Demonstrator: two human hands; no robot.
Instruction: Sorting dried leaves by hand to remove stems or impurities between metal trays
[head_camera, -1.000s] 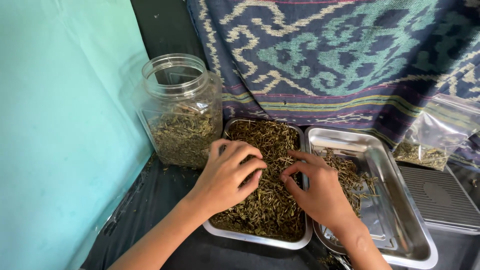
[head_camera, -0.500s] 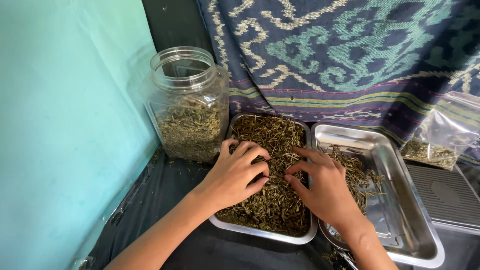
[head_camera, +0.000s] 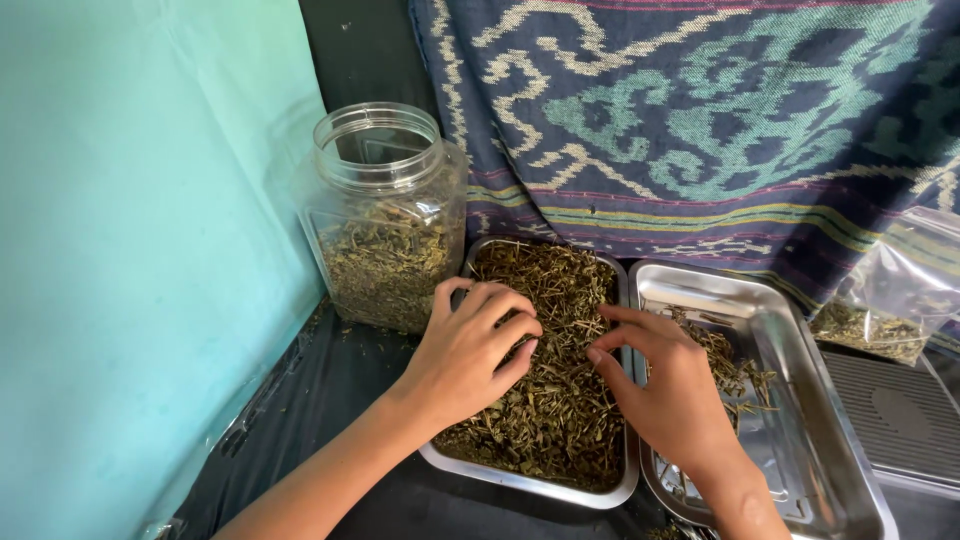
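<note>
Dried herb pieces fill the left steel tray, where the left hand and right hand, fingers curled and pinching into the pile, pick through them; the right tray holds only a few.

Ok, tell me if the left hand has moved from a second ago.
No, barely: the left hand rests on the dried leaves at the left edge of the full tray, as before; only the camera shifted.
</note>
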